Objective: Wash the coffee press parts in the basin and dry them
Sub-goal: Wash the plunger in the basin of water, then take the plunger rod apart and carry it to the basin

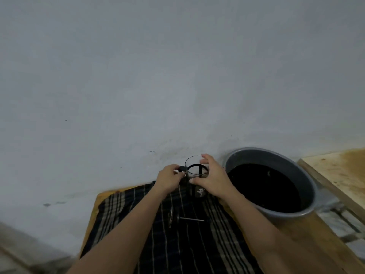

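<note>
Head view, looking down at a wooden table (308, 240) against a grey wall (138, 76). A dark striped cloth (177, 240) covers the table's middle and left.

Glass coffee press jug (194, 176) stands upright on the cloth's far edge, at about 12 o'clock from the cloth centre, just beside the basin. It sits in a black frame with a black handle (182, 168) sticking out toward 9 o'clock.

Left hand (168, 179): grip closed, fingers curled and pinching the handle. Right hand (212, 176): grip wrapped on the jug from the 3 o'clock side, thumb across the near glass wall, fingertips curled over the far rim.

Plunger (182, 218) lies flat on the cloth at 6 o'clock from the jug, well apart from both hands: filter disc on edge at its left end, thin metal rod pointing toward 3 o'clock.

Grey round basin (308, 175) sits on the table at 3 o'clock from the jug, holding dark water (262, 186). Whether the right wrist touches the basin rim, cannot tell.

A second wooden board (339, 171) lies at 3 o'clock past the basin, stained.
</note>
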`<state>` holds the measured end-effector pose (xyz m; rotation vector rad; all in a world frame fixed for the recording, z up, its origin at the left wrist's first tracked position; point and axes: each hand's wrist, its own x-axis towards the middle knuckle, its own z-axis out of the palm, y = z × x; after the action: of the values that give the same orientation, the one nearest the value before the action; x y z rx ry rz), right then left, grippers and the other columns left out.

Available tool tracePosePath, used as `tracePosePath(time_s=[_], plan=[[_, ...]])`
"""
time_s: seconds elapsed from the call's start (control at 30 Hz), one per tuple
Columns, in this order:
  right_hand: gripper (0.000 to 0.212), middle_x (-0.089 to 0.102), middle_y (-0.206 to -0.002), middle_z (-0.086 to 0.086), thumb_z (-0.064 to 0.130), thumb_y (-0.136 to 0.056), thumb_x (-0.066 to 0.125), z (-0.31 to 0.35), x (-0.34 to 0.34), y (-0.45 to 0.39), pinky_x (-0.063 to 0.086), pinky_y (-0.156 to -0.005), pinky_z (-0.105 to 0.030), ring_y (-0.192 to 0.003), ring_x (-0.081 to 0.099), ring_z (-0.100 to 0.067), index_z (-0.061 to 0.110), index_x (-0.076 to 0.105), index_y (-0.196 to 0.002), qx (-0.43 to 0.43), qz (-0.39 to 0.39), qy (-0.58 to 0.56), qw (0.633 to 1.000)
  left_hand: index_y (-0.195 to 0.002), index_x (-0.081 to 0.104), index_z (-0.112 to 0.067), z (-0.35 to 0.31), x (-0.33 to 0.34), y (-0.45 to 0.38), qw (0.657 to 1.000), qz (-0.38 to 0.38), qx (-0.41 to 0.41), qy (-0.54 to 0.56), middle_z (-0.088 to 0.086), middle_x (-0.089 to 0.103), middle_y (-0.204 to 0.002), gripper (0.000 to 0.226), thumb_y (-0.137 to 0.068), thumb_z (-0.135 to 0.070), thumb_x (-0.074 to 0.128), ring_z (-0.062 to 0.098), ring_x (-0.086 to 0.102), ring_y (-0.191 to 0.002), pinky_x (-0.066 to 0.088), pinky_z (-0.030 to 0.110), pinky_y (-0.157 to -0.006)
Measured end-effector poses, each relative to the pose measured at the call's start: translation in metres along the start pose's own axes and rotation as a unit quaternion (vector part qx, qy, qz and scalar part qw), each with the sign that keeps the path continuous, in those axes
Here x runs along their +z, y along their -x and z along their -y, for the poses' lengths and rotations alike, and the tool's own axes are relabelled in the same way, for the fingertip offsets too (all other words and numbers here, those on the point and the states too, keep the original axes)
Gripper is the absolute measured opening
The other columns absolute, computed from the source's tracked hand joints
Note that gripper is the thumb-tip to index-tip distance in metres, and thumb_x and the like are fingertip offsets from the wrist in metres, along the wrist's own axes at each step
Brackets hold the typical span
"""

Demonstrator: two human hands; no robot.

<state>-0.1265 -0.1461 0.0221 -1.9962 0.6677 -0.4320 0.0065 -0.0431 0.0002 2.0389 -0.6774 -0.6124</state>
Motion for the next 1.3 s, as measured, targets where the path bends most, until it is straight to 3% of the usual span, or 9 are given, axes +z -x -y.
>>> tracePosePath(time_s=[0.17,0.43,0.6,0.87,0.93,1.0,1.07,1.2,1.3], plan=[[0.094,0.048,-0.142,0.002,0.021,-0.067,0.086,-0.017,0.023,-0.024,0.04,-0.103,-0.03,-0.13,0.047,-0.018,0.022,0.034,-0.146,0.008,0.037,0.001,0.999,-0.117,0.063,-0.013,0.03,0.003,-0.019,0.999,-0.017,-0.029,-0.015,0.015,0.071,-0.102,0.026,-0.094,-0.02,0.055,0.033,0.067,-0.094,0.058,0.04,-0.081],[0.097,0.042,-0.15,0.004,0.021,-0.069,0.086,-0.052,0.043,-0.072,0.035,-0.108,-0.032,-0.136,0.041,-0.018,0.025,0.03,-0.149,0.016,0.087,0.011,0.996,-0.112,0.066,-0.014,0.054,0.019,-0.048,0.995,-0.077,-0.067,-0.011,0.013,0.073,-0.096,0.021,-0.096,-0.018,0.053,0.025,0.062,-0.078,0.05,0.031,-0.074],[0.099,0.036,-0.154,0.0,0.023,-0.07,0.085,-0.067,0.047,-0.077,0.034,-0.111,-0.036,-0.14,0.036,-0.021,0.026,0.026,-0.15,0.042,0.112,0.015,0.993,-0.12,0.064,-0.014,0.061,0.025,-0.05,0.993,-0.051,-0.096,-0.033,0.009,0.069,-0.117,0.028,-0.095,-0.021,0.054,0.025,0.063,-0.112,0.047,0.033,-0.095],[0.113,0.026,-0.157,-0.007,0.025,-0.069,0.086,-0.071,0.041,-0.071,0.031,-0.116,-0.041,-0.142,0.032,-0.026,0.02,0.011,-0.154,0.077,0.102,0.056,0.99,-0.135,0.05,-0.011,0.068,0.02,-0.039,0.989,-0.017,-0.148,-0.025,0.009,0.058,-0.132,0.045,-0.095,-0.031,0.056,0.026,0.055,-0.121,0.042,0.03,-0.096],[0.098,0.034,-0.152,-0.006,0.019,-0.073,0.083,-0.071,0.036,-0.057,0.035,-0.113,-0.043,-0.138,0.039,-0.026,0.016,0.023,-0.151,0.109,0.049,0.04,0.992,-0.13,0.053,-0.011,0.074,0.012,-0.026,0.984,0.001,-0.175,-0.015,0.009,0.059,-0.123,0.042,-0.095,-0.034,0.055,0.026,0.057,-0.111,0.048,0.037,-0.093],[0.058,0.048,-0.138,-0.005,0.017,-0.08,0.076,-0.076,0.031,-0.038,0.045,-0.102,-0.037,-0.123,0.052,-0.023,0.015,0.047,-0.131,0.115,-0.014,0.029,0.993,-0.119,0.058,-0.013,0.077,0.006,-0.011,0.976,0.038,-0.213,0.007,0.007,0.058,-0.114,0.035,-0.095,-0.038,0.054,0.024,0.056,-0.102,0.051,0.044,-0.088],[0.032,0.057,-0.123,-0.003,0.019,-0.086,0.07,-0.082,0.029,-0.017,0.047,-0.088,-0.027,-0.105,0.057,-0.015,0.017,0.057,-0.115,0.128,-0.017,0.055,0.99,-0.119,0.058,-0.016,0.08,0.003,0.005,0.967,0.068,-0.242,0.046,0.006,0.056,-0.118,0.036,-0.095,-0.043,0.054,0.025,0.054,-0.111,0.05,0.046,-0.088],[0.039,0.059,-0.121,-0.001,0.028,-0.086,0.071,-0.095,0.037,0.013,0.048,-0.091,-0.028,-0.11,0.057,-0.016,0.019,0.059,-0.122,0.164,0.147,0.171,0.96,-0.132,0.053,-0.018,0.093,0.012,0.029,0.957,0.096,-0.249,0.113,0.004,0.056,-0.129,0.057,-0.088,-0.054,0.058,0.025,0.054,-0.118,0.051,0.043,-0.086],[0.031,0.057,-0.124,0.0,0.024,-0.088,0.067,-0.098,0.055,0.032,0.052,-0.09,-0.029,-0.11,0.058,-0.016,0.024,0.063,-0.12,0.154,0.167,0.272,0.935,-0.136,0.049,-0.022,0.101,0.028,0.045,0.955,0.099,-0.247,0.13,0.004,0.061,-0.127,0.06,-0.086,-0.052,0.061,0.024,0.06,-0.112,0.053,0.042,-0.088]])
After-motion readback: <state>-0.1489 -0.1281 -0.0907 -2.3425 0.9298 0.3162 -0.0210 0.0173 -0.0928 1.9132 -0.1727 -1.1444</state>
